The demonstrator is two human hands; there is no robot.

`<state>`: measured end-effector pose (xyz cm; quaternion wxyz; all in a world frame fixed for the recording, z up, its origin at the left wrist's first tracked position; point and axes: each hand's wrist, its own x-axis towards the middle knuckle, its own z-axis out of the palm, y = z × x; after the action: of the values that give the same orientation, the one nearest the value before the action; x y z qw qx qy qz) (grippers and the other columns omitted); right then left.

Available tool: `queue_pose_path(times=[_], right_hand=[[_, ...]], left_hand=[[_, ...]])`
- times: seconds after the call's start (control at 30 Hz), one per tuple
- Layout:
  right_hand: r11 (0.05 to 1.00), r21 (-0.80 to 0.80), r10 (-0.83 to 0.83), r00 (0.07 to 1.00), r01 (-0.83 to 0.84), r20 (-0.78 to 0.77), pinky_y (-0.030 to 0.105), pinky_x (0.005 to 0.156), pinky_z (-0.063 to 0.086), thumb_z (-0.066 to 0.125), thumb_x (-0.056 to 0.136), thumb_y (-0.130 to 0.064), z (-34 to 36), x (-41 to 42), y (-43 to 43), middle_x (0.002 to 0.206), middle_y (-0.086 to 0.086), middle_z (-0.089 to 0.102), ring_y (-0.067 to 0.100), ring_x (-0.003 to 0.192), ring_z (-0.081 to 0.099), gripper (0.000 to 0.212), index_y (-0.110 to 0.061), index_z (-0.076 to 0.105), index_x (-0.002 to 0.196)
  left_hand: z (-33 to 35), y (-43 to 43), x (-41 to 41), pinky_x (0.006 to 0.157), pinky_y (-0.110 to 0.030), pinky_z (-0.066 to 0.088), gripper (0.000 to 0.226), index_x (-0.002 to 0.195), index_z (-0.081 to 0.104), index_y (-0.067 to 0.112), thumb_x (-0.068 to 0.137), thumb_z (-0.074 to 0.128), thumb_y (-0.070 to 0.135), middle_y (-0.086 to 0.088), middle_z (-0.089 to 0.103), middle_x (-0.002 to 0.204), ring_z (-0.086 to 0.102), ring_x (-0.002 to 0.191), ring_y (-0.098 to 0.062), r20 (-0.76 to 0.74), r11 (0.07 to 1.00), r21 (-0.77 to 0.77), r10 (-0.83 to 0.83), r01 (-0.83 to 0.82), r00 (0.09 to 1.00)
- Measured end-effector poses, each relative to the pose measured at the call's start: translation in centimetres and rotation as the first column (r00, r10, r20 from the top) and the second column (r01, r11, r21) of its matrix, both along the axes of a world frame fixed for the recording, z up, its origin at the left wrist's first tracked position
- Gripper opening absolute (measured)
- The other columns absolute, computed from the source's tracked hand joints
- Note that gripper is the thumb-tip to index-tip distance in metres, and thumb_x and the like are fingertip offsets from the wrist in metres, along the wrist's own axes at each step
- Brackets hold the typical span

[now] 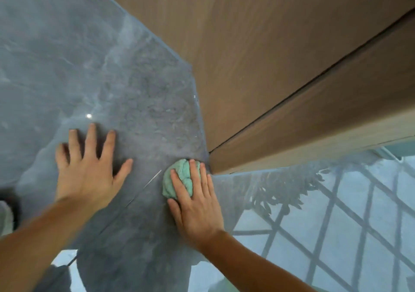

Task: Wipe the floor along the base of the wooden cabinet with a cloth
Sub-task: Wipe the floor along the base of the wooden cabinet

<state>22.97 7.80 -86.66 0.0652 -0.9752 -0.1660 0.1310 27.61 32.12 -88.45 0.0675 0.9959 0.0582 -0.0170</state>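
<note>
My right hand (pixel 197 204) lies flat on the bunched green cloth (pixel 179 179), fingers together, pressing it to the floor (pixel 56 67); my left hand (pixel 87 168) rests palm-down at 9 o'clock from the cloth, fingers spread, holding nothing; the cloth sits against the bottom corner of the wooden cabinet (pixel 258 56), which stands at 1 o'clock from it; the grey floor is glossy, showing a window-grid reflection (pixel 336 224) at 4 o'clock.
</note>
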Motion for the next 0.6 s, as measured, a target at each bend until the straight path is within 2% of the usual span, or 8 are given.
queue_pose_path(times=[0.07,0.13,0.23,0.43,0.53,0.6], right_hand=[[0.998,0.006,-0.055,0.998,0.055,0.013,0.053,0.121,0.009,0.024,0.101,-0.055,-0.1,1.5,1.6,0.163,0.018,0.002,0.038,0.15,-0.001,0.062,-0.033,0.003,0.154],[0.991,0.022,-0.132,0.99,0.131,0.058,0.051,0.121,0.012,0.027,0.099,-0.056,-0.4,3.9,2.8,0.163,0.02,0.008,0.04,0.149,0.006,0.064,-0.03,0.009,0.154],[0.981,0.017,-0.195,0.974,0.194,0.12,0.05,0.121,0.014,0.027,0.097,-0.057,-0.7,9.2,4.2,0.162,0.022,0.008,0.04,0.149,0.006,0.068,-0.025,0.013,0.155],[0.982,-0.077,-0.149,0.955,0.174,0.256,0.047,0.121,0.002,0.031,0.094,-0.062,-0.8,22.2,7.2,0.163,0.019,0.007,0.039,0.149,0.001,0.075,-0.016,0.023,0.154],[0.964,-0.208,-0.106,0.956,0.166,0.273,0.047,0.122,-0.003,0.026,0.093,-0.067,0.2,27.8,8.4,0.165,0.011,-0.002,0.036,0.15,-0.007,0.083,-0.01,0.023,0.153],[0.968,-0.204,-0.093,0.966,0.144,0.241,0.046,0.123,-0.001,0.025,0.095,-0.065,0.7,28.8,8.4,0.165,0.009,0.0,0.032,0.15,-0.006,0.081,-0.008,0.023,0.153]], left_hand=[[-0.2,2.2,0.5,0.112,-0.071,0.019,0.084,0.154,0.044,0.019,0.087,0.033,0.069,-0.027,0.029,0.163,0.022,0.146,-0.058,-0.022,0.998,0.013,0.068,-0.068,0.997],[-0.5,3.0,0.5,0.115,-0.07,0.014,0.085,0.156,0.041,0.024,0.086,0.034,0.072,-0.025,0.027,0.165,0.019,0.149,-0.056,-0.026,0.997,0.025,0.07,-0.07,0.997],[-1.4,3.2,0.4,0.118,-0.066,0.011,0.083,0.156,0.04,0.028,0.086,0.035,0.072,-0.02,0.027,0.166,0.019,0.151,-0.052,0.016,0.998,0.024,0.056,-0.056,0.998],[-2.4,3.6,0.5,0.118,-0.068,0.014,0.084,0.152,0.049,0.024,0.082,0.043,0.069,-0.021,0.032,0.165,0.025,0.149,-0.054,0.134,0.998,-0.01,0.064,-0.063,0.989],[-2.4,3.3,0.6,0.115,-0.07,0.022,0.082,0.149,0.054,0.02,0.082,0.047,0.066,-0.022,0.036,0.164,0.031,0.147,-0.054,0.206,0.998,-0.026,0.069,-0.065,0.976],[-2.3,3.4,0.8,0.115,-0.07,0.022,0.082,0.148,0.055,0.019,0.082,0.047,0.066,-0.023,0.037,0.163,0.032,0.147,-0.055,0.225,0.997,-0.033,0.069,-0.063,0.972]])
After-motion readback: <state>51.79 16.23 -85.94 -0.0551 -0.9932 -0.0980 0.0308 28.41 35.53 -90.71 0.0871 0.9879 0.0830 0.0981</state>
